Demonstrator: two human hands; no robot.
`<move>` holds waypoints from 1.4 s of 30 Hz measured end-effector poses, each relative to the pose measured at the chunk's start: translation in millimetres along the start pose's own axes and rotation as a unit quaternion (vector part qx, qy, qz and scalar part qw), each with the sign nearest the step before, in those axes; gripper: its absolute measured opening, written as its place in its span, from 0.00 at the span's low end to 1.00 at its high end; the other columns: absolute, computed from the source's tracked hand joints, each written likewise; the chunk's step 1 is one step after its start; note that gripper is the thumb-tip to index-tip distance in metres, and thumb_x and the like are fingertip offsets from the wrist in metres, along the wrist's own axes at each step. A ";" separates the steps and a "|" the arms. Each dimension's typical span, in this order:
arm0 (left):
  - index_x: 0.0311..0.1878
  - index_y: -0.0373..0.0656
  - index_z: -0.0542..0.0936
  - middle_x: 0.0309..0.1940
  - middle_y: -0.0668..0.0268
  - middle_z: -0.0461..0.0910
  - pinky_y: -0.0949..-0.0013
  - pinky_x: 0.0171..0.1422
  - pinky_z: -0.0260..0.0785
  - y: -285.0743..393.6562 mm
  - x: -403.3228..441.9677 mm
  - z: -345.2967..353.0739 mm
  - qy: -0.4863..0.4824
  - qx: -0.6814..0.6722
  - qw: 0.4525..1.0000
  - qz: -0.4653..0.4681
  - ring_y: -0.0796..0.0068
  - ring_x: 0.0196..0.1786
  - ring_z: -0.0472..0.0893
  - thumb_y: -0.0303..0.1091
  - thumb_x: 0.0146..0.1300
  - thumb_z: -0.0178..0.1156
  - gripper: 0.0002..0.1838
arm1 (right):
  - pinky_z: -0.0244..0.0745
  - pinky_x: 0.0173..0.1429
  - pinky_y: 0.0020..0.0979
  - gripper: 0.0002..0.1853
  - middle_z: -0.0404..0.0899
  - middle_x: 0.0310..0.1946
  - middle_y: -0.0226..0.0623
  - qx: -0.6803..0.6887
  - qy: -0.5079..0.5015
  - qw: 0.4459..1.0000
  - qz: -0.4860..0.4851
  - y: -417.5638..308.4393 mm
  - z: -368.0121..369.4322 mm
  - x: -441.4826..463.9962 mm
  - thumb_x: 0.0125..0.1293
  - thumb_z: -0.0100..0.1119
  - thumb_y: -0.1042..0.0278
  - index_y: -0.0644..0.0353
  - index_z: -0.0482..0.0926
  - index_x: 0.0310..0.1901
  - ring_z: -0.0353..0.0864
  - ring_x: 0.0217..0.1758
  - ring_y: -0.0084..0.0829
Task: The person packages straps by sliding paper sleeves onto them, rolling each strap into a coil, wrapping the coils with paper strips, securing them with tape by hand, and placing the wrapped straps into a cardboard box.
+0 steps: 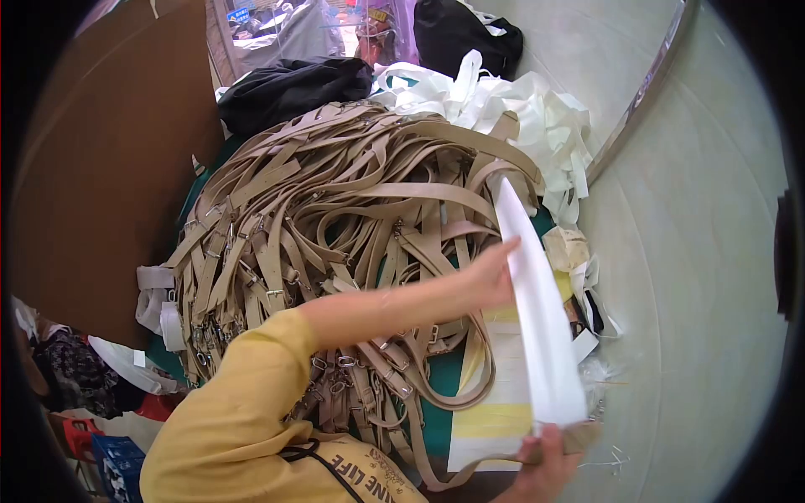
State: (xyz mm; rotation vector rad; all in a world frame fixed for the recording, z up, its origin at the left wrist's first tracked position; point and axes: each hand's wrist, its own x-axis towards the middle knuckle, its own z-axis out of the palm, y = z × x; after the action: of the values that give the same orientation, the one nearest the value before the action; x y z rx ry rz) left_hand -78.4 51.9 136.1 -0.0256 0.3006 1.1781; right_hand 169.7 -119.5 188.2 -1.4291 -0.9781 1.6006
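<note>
A long white strip (541, 327) runs from upper middle to lower right. My left hand (495, 272) grips its left edge, the thumb lying against it; the other fingers are partly hidden. Lower down, my right hand (549, 469) is closed on the strip's bottom end together with the end of a tan strap (579, 438). That strap curves away to the left along the bottom. Beside my left arm lies a large heap of tan straps (335, 201) with metal buckles and clasps. Under the strip is a white and yellow sheet (495, 419).
Behind the heap are a black cloth bundle (293, 88) and white fabric pieces (537, 117). A brown board (109, 168) stands at the left. Small scraps and a tan packet (566, 247) lie at the right edge. A blue crate (126, 465) is at lower left.
</note>
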 end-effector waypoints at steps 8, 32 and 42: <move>0.52 0.41 0.72 0.49 0.63 0.77 0.59 0.61 0.68 -43.3 -1.5 69.0 -0.245 0.013 0.969 -0.009 0.68 0.53 0.77 0.43 0.67 0.53 0.18 | 0.75 0.28 0.28 0.20 0.76 0.39 0.47 0.088 -0.043 0.953 -0.287 -31.7 22.9 -23.7 0.62 0.55 0.72 0.66 0.67 0.56 0.77 0.26 0.31; 0.68 0.42 0.56 0.64 0.64 0.63 0.60 0.69 0.61 -13.4 -169.0 2.8 -0.064 -0.104 0.989 0.083 0.66 0.64 0.67 0.23 0.67 0.42 0.26 | 0.71 0.18 0.28 0.15 0.72 0.22 0.41 0.139 -0.104 0.984 -0.048 16.0 159.3 -14.5 0.71 0.44 0.58 0.61 0.63 0.50 0.72 0.16 0.31; 0.69 0.53 0.56 0.56 0.65 0.69 0.42 0.71 0.52 -27.1 -172.7 8.2 -0.072 -0.139 0.986 0.054 0.68 0.59 0.71 0.09 0.50 0.48 0.42 | 0.74 0.26 0.30 0.19 0.77 0.24 0.48 0.126 -0.088 0.983 -0.102 4.2 111.0 -36.6 0.72 0.40 0.51 0.60 0.58 0.49 0.76 0.21 0.35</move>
State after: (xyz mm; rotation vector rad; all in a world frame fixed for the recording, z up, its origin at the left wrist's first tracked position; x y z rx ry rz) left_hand -112.0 -113.4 182.6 -0.1695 0.0075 1.3150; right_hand 62.0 -160.4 208.1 -0.9971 -0.9505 1.6507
